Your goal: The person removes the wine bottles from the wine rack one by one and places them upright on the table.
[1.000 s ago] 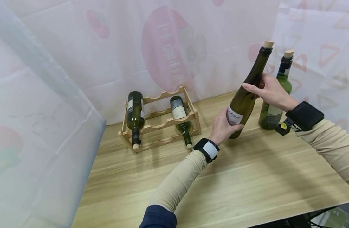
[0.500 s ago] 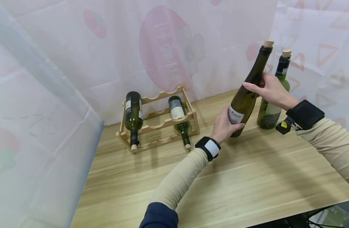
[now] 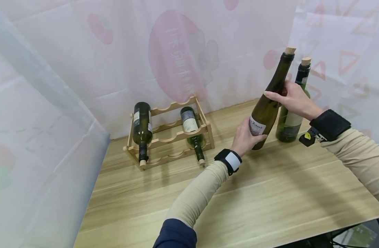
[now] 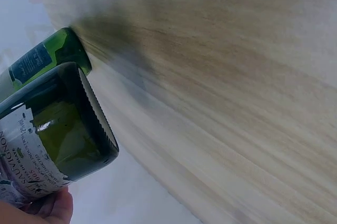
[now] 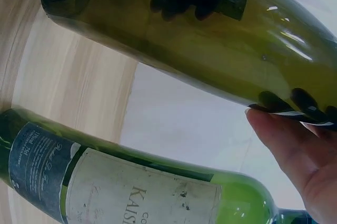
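Observation:
Both hands hold a dark olive wine bottle (image 3: 271,100) with a cork in its mouth, tilted so the neck leans right. My left hand (image 3: 243,137) grips the lower body at the white label. Higher up, the thumb and fingers of my right hand (image 3: 296,100) are round the shoulder. In the left wrist view the base of this wine bottle (image 4: 79,124) appears raised off the table. Just behind and to its right stands a corked green wine bottle (image 3: 289,125), upright and partly hidden by my right hand; its pale label fills the lower right wrist view.
A wooden wine rack (image 3: 169,140) stands at the back left. On its upper tier lies a dark wine bottle (image 3: 143,125); a green wine bottle (image 3: 190,120) lies lower at its right end. Both necks point forward. A printed sheet (image 3: 124,62) hangs behind the wooden table (image 3: 270,206).
The head view has shifted slightly, so the rack and standing bottle appear a little further left. My hands keep the same hold on the tilted wine bottle, which has barely moved.

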Motion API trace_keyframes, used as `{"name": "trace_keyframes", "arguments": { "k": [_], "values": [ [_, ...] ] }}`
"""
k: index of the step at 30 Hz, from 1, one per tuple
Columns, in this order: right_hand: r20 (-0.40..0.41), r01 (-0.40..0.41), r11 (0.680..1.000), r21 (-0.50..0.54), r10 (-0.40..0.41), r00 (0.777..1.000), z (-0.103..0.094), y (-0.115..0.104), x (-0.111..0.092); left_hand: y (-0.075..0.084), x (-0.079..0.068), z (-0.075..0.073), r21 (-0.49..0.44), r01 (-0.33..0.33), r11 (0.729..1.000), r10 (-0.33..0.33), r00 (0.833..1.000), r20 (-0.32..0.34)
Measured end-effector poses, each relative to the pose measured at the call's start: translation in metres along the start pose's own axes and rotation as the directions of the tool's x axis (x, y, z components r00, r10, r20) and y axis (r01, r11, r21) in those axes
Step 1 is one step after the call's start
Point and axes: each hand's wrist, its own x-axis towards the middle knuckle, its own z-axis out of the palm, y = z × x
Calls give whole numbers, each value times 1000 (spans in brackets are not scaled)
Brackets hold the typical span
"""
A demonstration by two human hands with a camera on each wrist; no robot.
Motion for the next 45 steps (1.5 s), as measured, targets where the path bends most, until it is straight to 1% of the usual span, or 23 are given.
{"name": "trace_keyframes", "arguments": {
  "k": [4, 9, 12, 17, 28, 36, 40, 45],
  "values": [
    [-4, -2, 1000, -15, 2, 1000, 0, 2, 0, -1, 1, 4, 4, -1, 1000, 1, 1000, 1],
    [-18, 15, 999, -47, -16, 1000, -2, 3, 2, 0, 2, 7, 8, -6, 1000, 6, 1000, -8],
    [-6, 7, 999, -50, -7, 1000, -2, 3, 3, 0, 3, 9, 10, -3, 1000, 3, 1000, -15],
    [16, -11, 998, -54, 12, 1000, -3, 4, 3, 1, 5, 14, 7, 17, 1000, -16, 1000, -17],
    [9, 7, 994, -113, -6, 1000, -6, 7, 5, 6, 8, 24, -36, 67, 997, -67, 998, -9],
    [26, 13, 991, -134, -10, 1000, -8, 8, 5, 7, 10, 32, -63, 101, 993, -101, 995, -8],
    [34, 30, 989, -145, -25, 999, -7, 9, 6, 8, 9, 35, -65, 120, 991, -120, 993, -10],
    [40, 60, 987, -147, -54, 998, -6, 8, 6, 9, 9, 37, -88, 123, 988, -124, 992, -6]
  ]
}}
